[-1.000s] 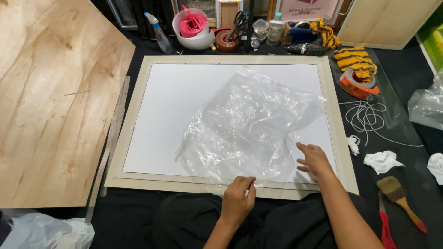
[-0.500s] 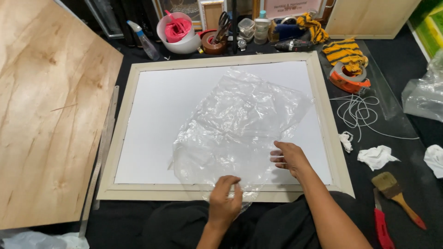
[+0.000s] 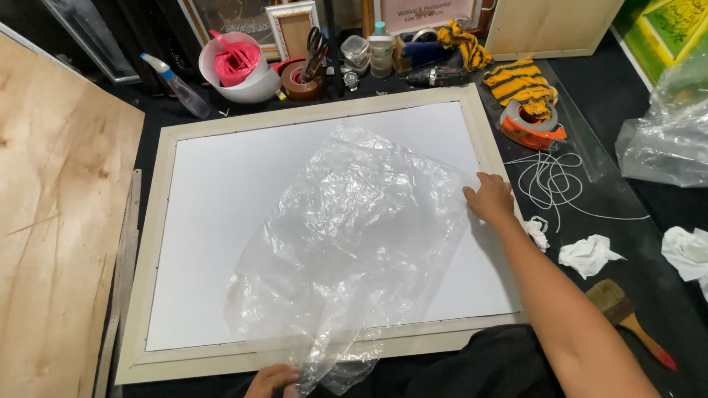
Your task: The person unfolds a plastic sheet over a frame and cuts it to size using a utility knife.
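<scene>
Hands: left hand (image 3: 271, 381) pinches plastic sheet (image 3: 354, 258) bottom center; right hand (image 3: 488, 197) grips its right edge.
Progress: sheet covers only half the white frame (image 3: 140, 309).

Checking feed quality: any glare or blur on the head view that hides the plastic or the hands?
Head view: sharp overall, evenly lit; clear plastic sheet shows soft glints, no blinding glare; right hand crisp; left hand cut by the bottom edge.
</scene>
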